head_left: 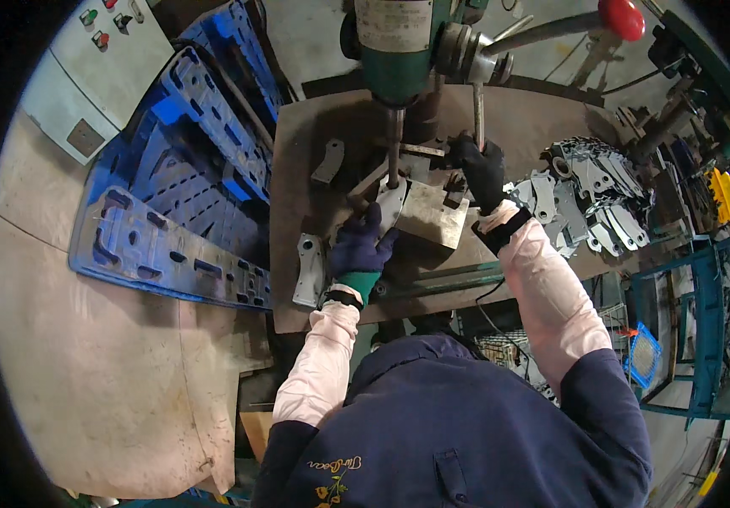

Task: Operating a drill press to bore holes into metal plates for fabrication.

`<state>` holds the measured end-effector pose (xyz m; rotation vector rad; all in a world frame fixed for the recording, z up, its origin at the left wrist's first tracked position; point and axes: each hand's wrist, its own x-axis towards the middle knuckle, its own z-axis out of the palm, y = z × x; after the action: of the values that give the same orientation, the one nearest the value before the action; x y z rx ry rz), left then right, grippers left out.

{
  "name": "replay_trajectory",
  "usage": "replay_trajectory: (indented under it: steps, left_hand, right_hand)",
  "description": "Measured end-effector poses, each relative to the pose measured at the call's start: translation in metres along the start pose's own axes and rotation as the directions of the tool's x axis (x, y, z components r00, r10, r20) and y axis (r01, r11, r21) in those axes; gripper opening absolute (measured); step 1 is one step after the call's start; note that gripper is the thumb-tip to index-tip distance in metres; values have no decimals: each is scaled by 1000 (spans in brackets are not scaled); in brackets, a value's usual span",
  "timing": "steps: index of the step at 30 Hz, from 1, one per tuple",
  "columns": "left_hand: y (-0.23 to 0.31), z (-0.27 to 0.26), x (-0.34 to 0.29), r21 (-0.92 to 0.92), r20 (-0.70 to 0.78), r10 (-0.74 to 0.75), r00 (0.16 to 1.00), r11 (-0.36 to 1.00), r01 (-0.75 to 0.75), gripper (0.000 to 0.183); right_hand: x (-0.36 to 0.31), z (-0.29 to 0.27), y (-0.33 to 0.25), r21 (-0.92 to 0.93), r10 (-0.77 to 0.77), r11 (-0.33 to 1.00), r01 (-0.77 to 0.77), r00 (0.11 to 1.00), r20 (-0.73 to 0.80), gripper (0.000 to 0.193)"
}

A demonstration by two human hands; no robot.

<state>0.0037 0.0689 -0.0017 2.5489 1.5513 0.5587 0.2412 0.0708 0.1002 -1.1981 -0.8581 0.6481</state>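
Observation:
My left hand (358, 245), in a dark purple glove with a green cuff, is closed on the near end of a flat grey metal bracket (392, 201). The bracket lies under the spindle (395, 144) of a green drill press (394, 72), beside a squarish metal block (434, 212). The spindle's tip meets the far part of the bracket; whether it cuts is hidden. Up and to the right, my right hand (482, 173), in a black glove, is wrapped round the lower end of a feed lever (478, 114) that comes down from the press hub.
Several grey brackets are piled on the right of the worktable (305, 140). Single brackets lie left of my left hand (310, 269) and farther back (328, 161). Another lever with a red knob (621, 19) juts out to the right. Blue plastic pallets (174, 245) lean at the left.

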Motion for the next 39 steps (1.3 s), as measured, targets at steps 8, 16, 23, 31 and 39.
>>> replay_trajectory:
  steps: [8, 16, 23, 31, 39]
  left_hand:
    - [-8, 13, 1, 20, -26, 19, 999, 1000, -19, 65]
    - [-6, 5, 0, 33, -31, 75, 997, 997, -74, 67]
    - [-6, 1, 1, -70, -54, 93, 994, 993, -97, 69]
    - [-10, 8, 3, -10, -167, 151, 974, 988, -155, 64]
    - [-10, 14, 0, -56, -152, 95, 984, 993, -104, 65]
  right_hand:
    - [18, -5, 9, -155, -49, 987, 36, 996, -78, 28]
    - [29, -7, 17, -295, -104, 954, 49, 980, -172, 30]
    - [38, -9, 20, -435, -239, 888, 149, 958, -159, 26]
    - [55, -21, 33, -403, -191, 906, 127, 974, -123, 26]
    - [131, -61, 79, -504, -414, 790, 348, 910, -21, 26]
